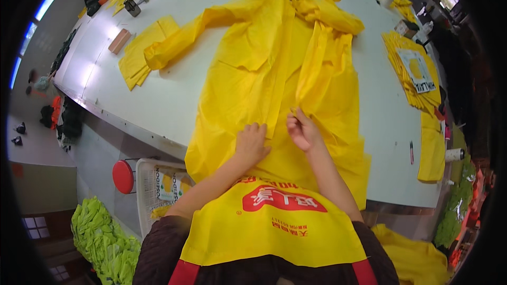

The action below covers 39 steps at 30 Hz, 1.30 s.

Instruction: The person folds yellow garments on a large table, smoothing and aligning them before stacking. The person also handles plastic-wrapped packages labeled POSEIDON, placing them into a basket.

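Observation:
A large yellow raincoat (pixel 274 63) lies spread on the white table (pixel 174 89), one sleeve stretched out to the left and the hem hanging over the near edge. My left hand (pixel 252 142) presses flat on the lower front panel, fingers together. Just to its right, my right hand (pixel 302 129) pinches the edge of the folded front flap between thumb and fingers. I wear a yellow apron (pixel 274 227) with a red label.
Folded yellow pieces (pixel 138 55) and a brown block (pixel 120 40) lie at the left of the table. Stacked yellow packets (pixel 414 71) sit at the right, with a pen (pixel 411 152) near the edge. A red stool (pixel 123 176), a white basket (pixel 150 190) and green bundles (pixel 103 240) stand below.

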Available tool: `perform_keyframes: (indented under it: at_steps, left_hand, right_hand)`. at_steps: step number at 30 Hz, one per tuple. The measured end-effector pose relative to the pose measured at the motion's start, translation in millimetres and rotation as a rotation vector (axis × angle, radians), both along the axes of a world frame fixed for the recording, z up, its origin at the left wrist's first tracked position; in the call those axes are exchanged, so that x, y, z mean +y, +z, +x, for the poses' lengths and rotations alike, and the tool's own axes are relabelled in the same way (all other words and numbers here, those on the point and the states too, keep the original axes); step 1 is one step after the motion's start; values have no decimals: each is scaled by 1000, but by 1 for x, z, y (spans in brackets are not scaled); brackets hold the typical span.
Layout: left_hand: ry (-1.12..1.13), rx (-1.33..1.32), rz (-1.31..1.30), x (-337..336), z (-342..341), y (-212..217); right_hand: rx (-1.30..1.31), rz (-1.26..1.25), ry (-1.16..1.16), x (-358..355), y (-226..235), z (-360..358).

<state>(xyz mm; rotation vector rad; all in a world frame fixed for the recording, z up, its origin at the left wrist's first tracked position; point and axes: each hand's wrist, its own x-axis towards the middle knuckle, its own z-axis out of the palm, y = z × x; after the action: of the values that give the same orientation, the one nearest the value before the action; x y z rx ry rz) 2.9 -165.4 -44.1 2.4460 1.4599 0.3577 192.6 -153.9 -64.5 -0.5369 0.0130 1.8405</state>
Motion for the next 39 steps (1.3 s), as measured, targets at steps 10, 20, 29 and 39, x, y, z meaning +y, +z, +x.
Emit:
perform_keyframes:
  at_steps: [10,20,29,39]
  left_hand:
    - [-14,-102,106,9,-31,-40]
    - [-175,-335,320,6,2,-30]
    - [-210,-323,148,-20,-2,18]
    - [355,-2107,-1208,-23,-48,47]
  right_hand:
    - [-650,-167,9,10,-61,-57]
    - [-656,-133,286,27,-37,-50]
    - [-754,-57,200,-12,15,-41]
    - [-323,58,-149,-13,68,-31]
